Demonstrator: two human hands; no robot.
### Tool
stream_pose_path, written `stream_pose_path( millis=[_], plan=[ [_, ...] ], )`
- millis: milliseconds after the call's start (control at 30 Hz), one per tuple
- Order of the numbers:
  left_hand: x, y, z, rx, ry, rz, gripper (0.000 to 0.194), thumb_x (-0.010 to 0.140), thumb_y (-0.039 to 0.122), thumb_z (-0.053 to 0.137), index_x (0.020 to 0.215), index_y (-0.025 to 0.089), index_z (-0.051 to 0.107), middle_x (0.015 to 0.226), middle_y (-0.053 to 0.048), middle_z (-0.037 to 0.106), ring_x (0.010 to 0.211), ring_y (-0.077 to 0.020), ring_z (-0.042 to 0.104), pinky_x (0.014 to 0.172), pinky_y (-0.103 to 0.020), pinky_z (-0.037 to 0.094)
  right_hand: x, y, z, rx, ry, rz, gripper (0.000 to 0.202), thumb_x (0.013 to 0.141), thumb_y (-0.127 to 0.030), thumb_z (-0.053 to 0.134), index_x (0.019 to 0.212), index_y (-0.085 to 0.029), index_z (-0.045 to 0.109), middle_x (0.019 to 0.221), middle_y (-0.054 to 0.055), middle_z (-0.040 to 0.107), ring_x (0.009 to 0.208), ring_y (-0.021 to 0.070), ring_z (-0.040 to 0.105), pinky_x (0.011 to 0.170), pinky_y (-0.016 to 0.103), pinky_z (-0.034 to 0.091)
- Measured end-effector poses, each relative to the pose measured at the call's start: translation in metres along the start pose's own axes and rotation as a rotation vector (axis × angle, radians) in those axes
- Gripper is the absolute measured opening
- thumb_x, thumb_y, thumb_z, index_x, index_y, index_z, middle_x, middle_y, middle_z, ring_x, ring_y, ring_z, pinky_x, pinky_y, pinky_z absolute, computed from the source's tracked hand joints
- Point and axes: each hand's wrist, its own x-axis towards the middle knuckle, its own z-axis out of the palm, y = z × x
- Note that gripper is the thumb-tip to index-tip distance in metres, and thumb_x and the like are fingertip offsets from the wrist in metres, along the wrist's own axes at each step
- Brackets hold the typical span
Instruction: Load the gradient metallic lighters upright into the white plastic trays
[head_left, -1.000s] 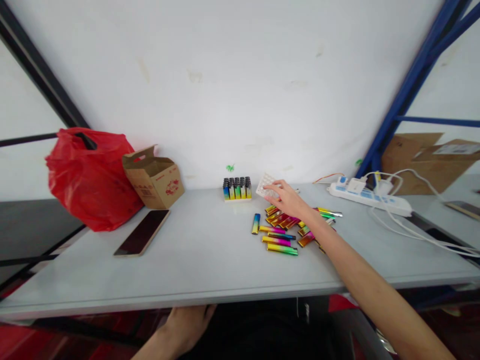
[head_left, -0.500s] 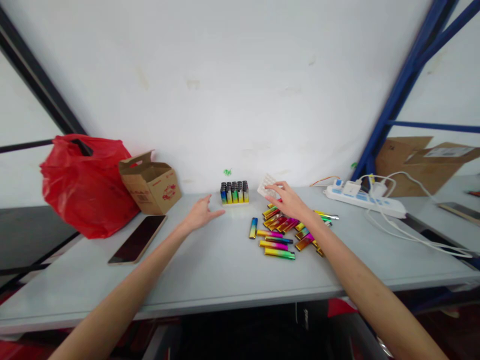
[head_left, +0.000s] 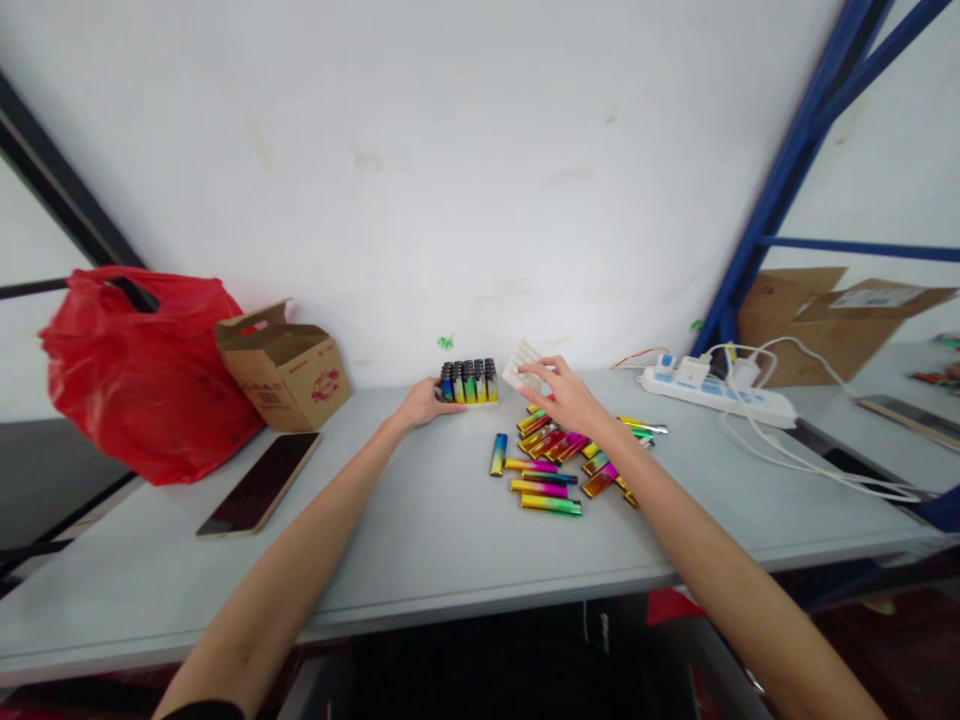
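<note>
Rows of upright lighters [head_left: 470, 383] with black tops stand in a white tray [head_left: 481, 404] close to the wall. My left hand [head_left: 421, 402] is closed round the left end of that tray, thumb along its front and fingers behind. My right hand [head_left: 561, 392] pinches a second white tray [head_left: 520, 366], which is tilted, shows a grid of small hollows and has no lighters in it. Below my right hand and forearm lies a loose pile of shiny multicoloured lighters [head_left: 551, 440]; the forearm hides part of it. A single blue-yellow lighter [head_left: 499, 454] lies at the pile's left.
At the left are a red plastic bag [head_left: 150, 380], an open cardboard box [head_left: 300, 380] and a phone [head_left: 260, 484]. A white power strip [head_left: 720, 396] with plugs and cables lies at the right, before a blue rack post [head_left: 772, 190] and another carton [head_left: 832, 335].
My left hand has moved right and closed on the left end of the filled lighter tray. My right hand keeps hold of the other white tray, now raised slightly. The view has shifted a little.
</note>
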Motion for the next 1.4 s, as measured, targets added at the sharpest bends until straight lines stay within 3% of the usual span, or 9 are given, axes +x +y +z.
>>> stream_pose_path(
  millis=[200, 367, 567, 667, 767, 867, 967, 1233, 1400],
  plan=[
    [-0.005, 0.017, 0.011, 0.011, 0.015, 0.077, 0.066, 0.065, 0.061, 0.081, 0.111, 0.013, 0.071, 0.100, -0.010, 0.074, 0.086, -0.0254, 0.064, 0.074, -0.032, 0.049, -0.004, -0.027, 0.004, 0.106, -0.173, -0.003, 0.039, 0.098, -0.043, 0.063, 0.133, -0.026, 0.063, 0.121, 0.010, 0.055, 0.116, 0.0244, 0.060, 0.106, 0.042, 0.049],
    [-0.042, 0.017, -0.012, 0.024, 0.171, -0.054, 0.062, 0.080, 0.055, 0.067, 0.122, 0.010, 0.067, 0.110, -0.016, 0.073, 0.093, -0.0267, 0.069, 0.090, -0.037, 0.051, -0.005, -0.067, 0.013, 0.157, -0.217, -0.076, 0.038, 0.098, -0.045, 0.062, 0.133, -0.028, 0.064, 0.122, 0.010, 0.056, 0.126, 0.0259, 0.055, 0.108, 0.044, 0.047],
    [-0.112, 0.033, -0.037, -0.730, -0.150, -0.247, 0.065, 0.081, 0.067, 0.065, 0.118, 0.014, 0.066, 0.093, -0.011, 0.077, 0.082, -0.0249, 0.073, 0.072, -0.036, 0.056, -0.015, -0.122, 0.051, 0.089, -0.246, -0.109, 0.047, 0.099, -0.055, 0.057, 0.138, -0.030, 0.059, 0.121, 0.012, 0.054, 0.120, 0.0299, 0.056, 0.102, 0.048, 0.051],
    [-0.132, 0.030, -0.037, -0.726, -0.128, -0.238, 0.068, 0.070, 0.060, 0.080, 0.119, 0.014, 0.066, 0.096, -0.010, 0.078, 0.075, -0.0222, 0.071, 0.074, -0.036, 0.058, -0.018, -0.133, 0.063, 0.090, -0.278, -0.122, 0.046, 0.101, -0.052, 0.053, 0.142, -0.030, 0.055, 0.120, 0.012, 0.057, 0.116, 0.0284, 0.059, 0.100, 0.046, 0.052],
    [-0.131, 0.014, -0.036, -0.527, -0.012, -0.219, 0.072, 0.069, 0.068, 0.076, 0.116, 0.013, 0.069, 0.083, -0.008, 0.077, 0.059, -0.0183, 0.065, 0.060, -0.033, 0.054, -0.016, -0.124, 0.058, 0.035, -0.264, -0.149, 0.039, 0.106, -0.039, 0.048, 0.142, -0.028, 0.055, 0.128, 0.013, 0.059, 0.121, 0.0276, 0.058, 0.104, 0.046, 0.051],
    [-0.119, -0.005, -0.041, -0.388, -0.085, -0.168, 0.073, 0.071, 0.070, 0.070, 0.117, 0.014, 0.071, 0.079, -0.008, 0.078, 0.059, -0.0202, 0.065, 0.052, -0.029, 0.048, -0.015, -0.103, 0.042, -0.089, -0.314, -0.216, 0.037, 0.101, -0.011, 0.046, 0.133, -0.018, 0.062, 0.135, 0.016, 0.060, 0.126, 0.0270, 0.057, 0.108, 0.046, 0.048],
    [-0.107, -0.011, -0.046, -0.251, -0.131, -0.078, 0.060, 0.079, 0.064, 0.063, 0.115, 0.019, 0.074, 0.093, -0.008, 0.081, 0.079, -0.0253, 0.072, 0.066, -0.032, 0.053, -0.016, -0.082, 0.030, -0.130, -0.513, -0.335, 0.041, 0.090, 0.004, 0.049, 0.118, -0.015, 0.070, 0.122, 0.012, 0.070, 0.119, 0.0238, 0.063, 0.107, 0.039, 0.049],
    [-0.081, 0.006, -0.031, 0.126, -0.056, 0.178, 0.042, 0.089, 0.043, 0.047, 0.108, 0.022, 0.078, 0.113, -0.008, 0.079, 0.100, -0.0277, 0.071, 0.095, -0.038, 0.051, -0.012, -0.052, 0.016, -0.157, -0.529, -0.373, 0.026, 0.094, -0.014, 0.064, 0.118, -0.020, 0.073, 0.113, 0.010, 0.070, 0.104, 0.0233, 0.067, 0.098, 0.038, 0.052],
    [-0.074, 0.018, -0.017, 0.148, -0.051, 0.197, 0.033, 0.090, 0.035, 0.050, 0.104, 0.021, 0.076, 0.107, -0.006, 0.080, 0.099, -0.0246, 0.073, 0.093, -0.034, 0.053, -0.005, -0.032, -0.002, 0.092, -0.217, -0.197, 0.029, 0.100, -0.029, 0.059, 0.126, -0.021, 0.069, 0.113, 0.010, 0.067, 0.101, 0.0213, 0.064, 0.093, 0.037, 0.052]
  ],
)
